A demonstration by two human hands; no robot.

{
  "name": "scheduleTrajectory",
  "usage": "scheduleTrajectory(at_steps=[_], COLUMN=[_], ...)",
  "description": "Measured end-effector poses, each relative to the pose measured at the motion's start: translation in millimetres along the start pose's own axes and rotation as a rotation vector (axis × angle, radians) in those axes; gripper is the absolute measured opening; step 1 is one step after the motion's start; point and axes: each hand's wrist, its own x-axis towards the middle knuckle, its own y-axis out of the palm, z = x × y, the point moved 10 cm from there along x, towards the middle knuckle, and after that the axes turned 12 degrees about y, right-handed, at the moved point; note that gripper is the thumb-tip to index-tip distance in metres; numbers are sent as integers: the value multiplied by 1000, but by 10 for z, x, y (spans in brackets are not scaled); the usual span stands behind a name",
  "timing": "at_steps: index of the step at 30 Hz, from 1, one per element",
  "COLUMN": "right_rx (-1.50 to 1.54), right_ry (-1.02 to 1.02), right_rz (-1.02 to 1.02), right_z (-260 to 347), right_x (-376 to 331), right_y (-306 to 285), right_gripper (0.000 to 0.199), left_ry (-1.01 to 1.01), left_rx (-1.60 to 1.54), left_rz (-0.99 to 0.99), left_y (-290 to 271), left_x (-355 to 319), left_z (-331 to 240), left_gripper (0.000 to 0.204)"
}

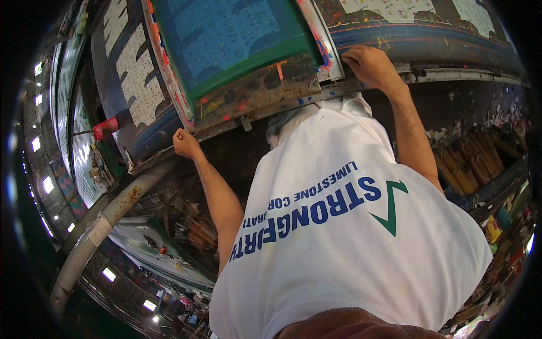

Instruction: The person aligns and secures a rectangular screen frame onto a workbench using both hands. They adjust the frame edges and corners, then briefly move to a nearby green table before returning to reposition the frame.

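A screen-printing frame (pixel 164 62) with blue-green mesh (pixel 226 37) lies over a long dark table, its side bars smeared with red, blue and white paint. At the near left corner of the frame, my left hand (pixel 186 144) is closed in a fist by the table edge. My right hand (pixel 370 65) has curled fingers, with the fingertips at the right side bar. Whatever either hand may hold is hidden. A paint-stained board (pixel 257 87) with an orange mark spans the near end of the frame.
Printed white fabric pieces (pixel 135 79) lie on the table left of the frame, and more fabric (pixel 389 8) lies to its right. A red cylinder (pixel 105 129) sits at the left table edge. A rusty pipe (pixel 121 203) curves below. Wood scraps (pixel 474 161) lie under the table.
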Motion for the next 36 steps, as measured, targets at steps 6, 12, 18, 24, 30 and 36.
scheduleTrajectory(at_steps=[6,12,18,24,30,36], right_rx=[-2,-22,-115,-83,-52,-50], right_ry=[2,-89,-129,-101,-15,-73], right_rz=[56,47,60,31,-55,-51], right_z=[32,137,155,146,-2,-2], right_x=[50,78,180,201,178,229], right_y=[29,-9,40,5,-209,-59], right_gripper=[22,15,8,7,11,17], left_ry=[-6,6,-14,-27,16,-2], left_rx=[9,18,28,18,14,41], left_rz=[-12,-41,-20,-16,-37,-24], left_y=[-39,-69,-40,-8,-22,-35], left_x=[-14,-21,-1,4,9,1], left_z=[-59,-112,-42,23,10,-21], left_gripper=[32,25,35,34,32,30])
